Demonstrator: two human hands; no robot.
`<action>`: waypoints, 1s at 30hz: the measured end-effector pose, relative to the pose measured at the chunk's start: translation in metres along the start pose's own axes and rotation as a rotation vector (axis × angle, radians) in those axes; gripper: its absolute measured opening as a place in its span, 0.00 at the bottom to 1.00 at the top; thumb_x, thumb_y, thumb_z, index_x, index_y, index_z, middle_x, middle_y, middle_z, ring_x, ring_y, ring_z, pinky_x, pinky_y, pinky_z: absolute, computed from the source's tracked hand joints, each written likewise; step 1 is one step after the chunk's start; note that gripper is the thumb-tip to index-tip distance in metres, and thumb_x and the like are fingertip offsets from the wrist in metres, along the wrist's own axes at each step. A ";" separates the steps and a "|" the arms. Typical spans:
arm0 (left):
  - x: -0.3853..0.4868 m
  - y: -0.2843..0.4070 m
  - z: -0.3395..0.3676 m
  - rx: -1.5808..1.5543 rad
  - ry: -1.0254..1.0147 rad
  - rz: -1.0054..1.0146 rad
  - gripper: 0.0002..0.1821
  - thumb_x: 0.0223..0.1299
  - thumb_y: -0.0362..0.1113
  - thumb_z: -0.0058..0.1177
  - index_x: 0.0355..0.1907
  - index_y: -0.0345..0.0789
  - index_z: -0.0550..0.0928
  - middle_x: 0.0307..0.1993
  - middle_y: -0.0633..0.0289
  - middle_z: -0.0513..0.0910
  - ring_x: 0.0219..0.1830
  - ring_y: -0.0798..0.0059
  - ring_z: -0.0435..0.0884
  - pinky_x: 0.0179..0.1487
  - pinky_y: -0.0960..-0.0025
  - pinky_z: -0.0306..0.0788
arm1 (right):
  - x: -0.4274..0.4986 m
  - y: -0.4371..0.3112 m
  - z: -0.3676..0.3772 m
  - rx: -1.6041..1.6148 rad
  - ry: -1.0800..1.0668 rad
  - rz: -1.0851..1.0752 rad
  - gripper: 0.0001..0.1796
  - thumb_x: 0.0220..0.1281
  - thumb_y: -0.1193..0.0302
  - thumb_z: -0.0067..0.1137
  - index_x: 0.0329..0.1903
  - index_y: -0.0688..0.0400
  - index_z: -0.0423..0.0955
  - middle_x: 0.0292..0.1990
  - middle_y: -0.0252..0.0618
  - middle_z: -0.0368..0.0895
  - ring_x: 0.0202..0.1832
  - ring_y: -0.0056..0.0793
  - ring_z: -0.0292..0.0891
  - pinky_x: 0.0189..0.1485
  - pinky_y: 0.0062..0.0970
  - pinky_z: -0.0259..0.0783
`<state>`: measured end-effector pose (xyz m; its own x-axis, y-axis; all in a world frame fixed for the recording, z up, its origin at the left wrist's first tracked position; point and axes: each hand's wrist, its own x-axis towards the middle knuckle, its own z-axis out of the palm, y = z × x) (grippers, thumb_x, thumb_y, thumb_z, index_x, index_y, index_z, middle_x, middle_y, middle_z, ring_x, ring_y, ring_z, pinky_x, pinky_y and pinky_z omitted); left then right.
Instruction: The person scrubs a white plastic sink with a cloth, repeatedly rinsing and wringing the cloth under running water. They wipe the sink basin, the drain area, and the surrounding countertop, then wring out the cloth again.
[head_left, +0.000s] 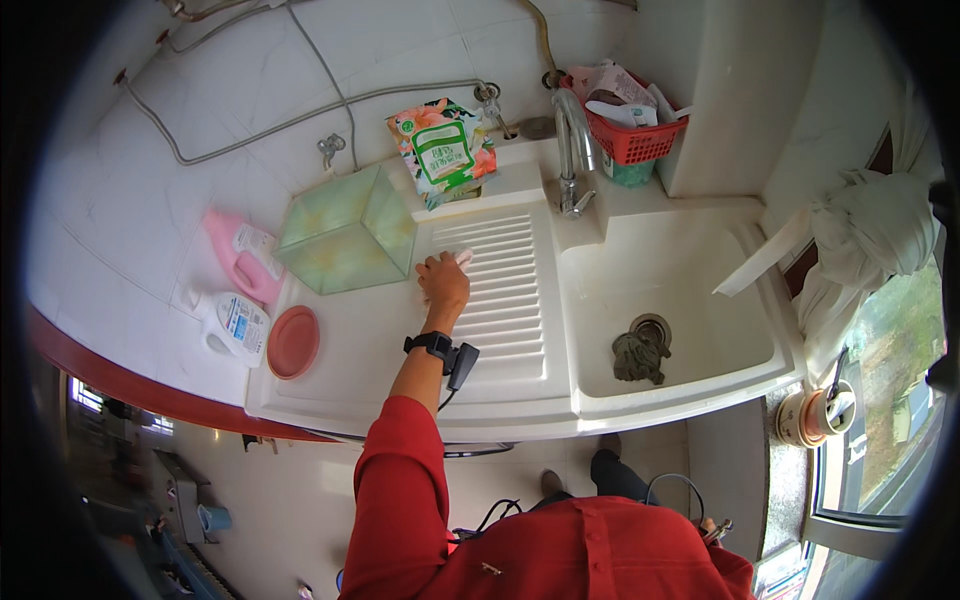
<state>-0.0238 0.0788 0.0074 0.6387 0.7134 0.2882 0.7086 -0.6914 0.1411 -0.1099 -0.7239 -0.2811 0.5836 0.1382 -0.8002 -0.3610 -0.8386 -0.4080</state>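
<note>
My left hand (444, 285), with a black band at its wrist, presses a pale pink cloth (465, 259) onto the white washbasin's ribbed washboard (499, 300). Fingers cover most of the cloth. Just left of the hand stands a box with green marbled sides (326, 259). At my right side, low in the picture, only a small part of my right hand (708, 528) shows beside a metal object (721, 531); whether it grips that cannot be seen. In the sink bowl (720, 315), a dark wet-looking cloth (637, 358) lies partly over the drain (652, 328).
Left stand a pink bottle (244, 255), a white detergent bottle (236, 326) and a reddish round dish (293, 342). Behind are a floral detergent bag (446, 154), a chrome faucet (570, 150) and a filled red basket (630, 135). A tied curtain (870, 232) hangs right, above stacked pots (814, 416).
</note>
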 end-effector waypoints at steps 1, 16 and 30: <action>0.002 0.012 0.001 -0.002 -0.038 -0.054 0.13 0.65 0.37 0.48 0.48 0.34 0.78 0.45 0.43 0.76 0.50 0.50 0.70 0.52 0.47 0.65 | 0.013 -0.001 -0.005 0.002 -0.001 -0.018 0.13 0.60 0.67 0.54 0.32 0.65 0.80 0.26 0.50 0.83 0.35 0.43 0.83 0.33 0.36 0.76; 0.069 -0.008 0.002 -0.060 0.153 0.089 0.13 0.57 0.32 0.55 0.46 0.37 0.78 0.43 0.58 0.79 0.50 0.55 0.74 0.56 0.51 0.58 | 0.109 -0.053 -0.043 -0.102 0.085 -0.160 0.16 0.59 0.61 0.55 0.33 0.63 0.81 0.29 0.51 0.83 0.36 0.46 0.82 0.35 0.38 0.76; 0.086 0.123 0.037 -0.314 -0.094 0.347 0.18 0.52 0.31 0.57 0.49 0.39 0.79 0.44 0.51 0.78 0.48 0.47 0.74 0.53 0.51 0.71 | 0.092 -0.033 -0.029 -0.027 0.069 -0.120 0.16 0.58 0.61 0.52 0.30 0.61 0.82 0.26 0.49 0.82 0.33 0.47 0.82 0.37 0.40 0.76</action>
<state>0.1294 0.0594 0.0145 0.8561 0.4318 0.2838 0.3334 -0.8812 0.3351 -0.0226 -0.6988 -0.3283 0.6705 0.2023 -0.7138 -0.2662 -0.8324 -0.4860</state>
